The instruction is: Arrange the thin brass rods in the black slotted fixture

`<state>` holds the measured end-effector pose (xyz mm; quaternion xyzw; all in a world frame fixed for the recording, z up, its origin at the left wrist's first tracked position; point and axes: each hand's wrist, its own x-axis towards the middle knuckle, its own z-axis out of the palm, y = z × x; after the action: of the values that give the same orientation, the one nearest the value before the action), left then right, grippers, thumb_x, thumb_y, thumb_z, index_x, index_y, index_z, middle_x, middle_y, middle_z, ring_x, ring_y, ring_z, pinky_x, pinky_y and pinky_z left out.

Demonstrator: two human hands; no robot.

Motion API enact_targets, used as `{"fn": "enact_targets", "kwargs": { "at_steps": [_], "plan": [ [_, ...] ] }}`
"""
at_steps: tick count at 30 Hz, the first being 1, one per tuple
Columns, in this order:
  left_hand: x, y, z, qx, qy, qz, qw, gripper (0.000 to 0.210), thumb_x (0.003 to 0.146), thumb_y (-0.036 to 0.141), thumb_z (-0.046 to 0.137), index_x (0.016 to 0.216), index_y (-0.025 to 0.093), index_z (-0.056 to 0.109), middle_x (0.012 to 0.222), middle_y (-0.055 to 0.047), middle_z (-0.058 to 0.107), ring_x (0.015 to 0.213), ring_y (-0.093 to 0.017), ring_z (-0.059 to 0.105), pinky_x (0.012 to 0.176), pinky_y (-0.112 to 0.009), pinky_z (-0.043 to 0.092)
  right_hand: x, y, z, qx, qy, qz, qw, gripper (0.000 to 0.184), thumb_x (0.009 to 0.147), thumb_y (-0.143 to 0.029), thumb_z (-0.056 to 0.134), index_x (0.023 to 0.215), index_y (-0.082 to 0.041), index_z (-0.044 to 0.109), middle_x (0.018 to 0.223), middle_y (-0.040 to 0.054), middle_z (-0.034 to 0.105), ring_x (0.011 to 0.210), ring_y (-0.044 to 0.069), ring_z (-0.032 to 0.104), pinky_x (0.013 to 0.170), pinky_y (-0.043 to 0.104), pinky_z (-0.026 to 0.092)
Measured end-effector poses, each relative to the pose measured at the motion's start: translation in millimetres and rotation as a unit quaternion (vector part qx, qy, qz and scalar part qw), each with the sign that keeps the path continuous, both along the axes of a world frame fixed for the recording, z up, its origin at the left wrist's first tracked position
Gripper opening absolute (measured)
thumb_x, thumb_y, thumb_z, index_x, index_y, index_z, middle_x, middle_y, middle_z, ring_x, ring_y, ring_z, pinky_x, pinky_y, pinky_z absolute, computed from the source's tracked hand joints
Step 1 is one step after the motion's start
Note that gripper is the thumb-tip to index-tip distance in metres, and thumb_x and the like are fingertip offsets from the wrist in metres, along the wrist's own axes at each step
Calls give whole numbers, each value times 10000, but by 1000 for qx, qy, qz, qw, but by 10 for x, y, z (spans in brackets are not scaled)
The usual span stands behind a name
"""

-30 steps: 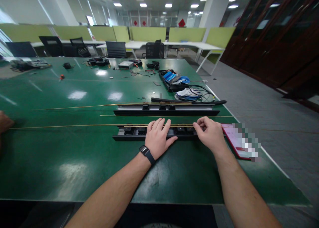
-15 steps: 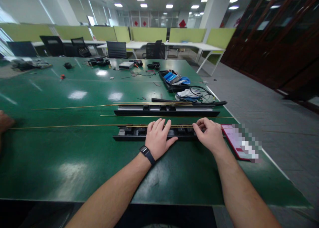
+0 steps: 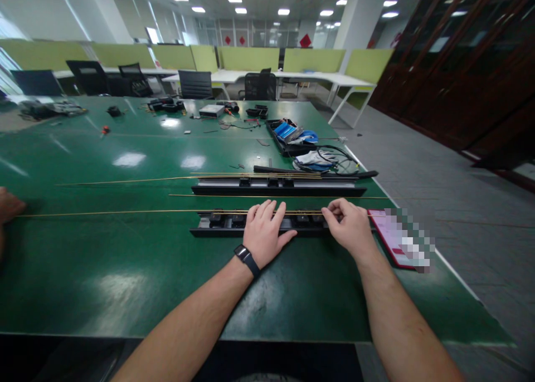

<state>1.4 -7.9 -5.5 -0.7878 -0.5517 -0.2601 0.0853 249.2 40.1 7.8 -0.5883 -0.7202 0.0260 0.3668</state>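
A black channel-shaped rail (image 3: 204,231) with dark blocks inside lies across the table in front of me. My left hand (image 3: 264,230) rests over its middle, fingers stretched out and spread across it. Thin gold-coloured rods (image 3: 125,212) run lengthwise along the rail and far out to the left. Over the rail's right end, my right hand (image 3: 349,223) has thumb and forefinger pinched on one of these rods. Part of the rail is hidden under both hands. At the far left, another person's hand (image 3: 10,205) is by the long rod's end.
A second black rail (image 3: 276,191) lies behind, with more rods and a black strip (image 3: 368,174). A single rod (image 3: 234,196) lies between the rails. A red-edged tablet-like object (image 3: 387,231) is right of my hand. Beyond are a black tray (image 3: 278,140), gloves (image 3: 315,158) and cables.
Very little differs. My right hand has shifted slightly left, still pinching the rod. My left hand stays in place on the rail.
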Motion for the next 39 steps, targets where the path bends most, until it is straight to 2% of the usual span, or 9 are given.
{"fn": "enact_targets", "kwargs": {
  "at_steps": [7, 15, 21, 39],
  "plan": [
    [-11, 8, -16, 6, -9, 6, 1000, 659, 945, 613, 625, 1460, 204, 573, 1462, -150, 622, 1410, -318, 513, 1181, -486, 358, 138, 22, 43, -7, -8, -30, 999, 151, 822, -385, 615, 767, -246, 591, 672, 12, 650, 679, 207, 598, 725, 363, 408],
    [-6, 0, -20, 0, -13, 7, 1000, 668, 938, 609, 638, 1461, 198, 573, 1469, -158, 617, 1418, -322, 503, 1177, -497, 360, 50, -9, 22, 3, -17, -19, 1000, 219, 866, -440, 633, 785, -240, 597, 711, 11, 677, 719, 208, 621, 791, 380, 408],
    [3, -5, -3, 1, -9, 4, 1000, 675, 950, 608, 618, 1472, 183, 560, 1476, -155, 612, 1415, -319, 505, 1178, -500, 357, 7, -28, -5, 16, -32, -9, 999, 201, 893, -415, 624, 808, -233, 612, 718, 3, 678, 725, 198, 622, 831, 387, 384],
    [21, -15, 11, -11, -2, -1, 1000, 695, 962, 609, 594, 1508, 187, 513, 1508, -157, 585, 1452, -316, 467, 1192, -507, 337, -21, -31, -3, 3, -20, 5, 1000, 220, 892, -435, 628, 802, -236, 603, 726, 10, 672, 724, 198, 602, 823, 384, 380]
  ]
}}
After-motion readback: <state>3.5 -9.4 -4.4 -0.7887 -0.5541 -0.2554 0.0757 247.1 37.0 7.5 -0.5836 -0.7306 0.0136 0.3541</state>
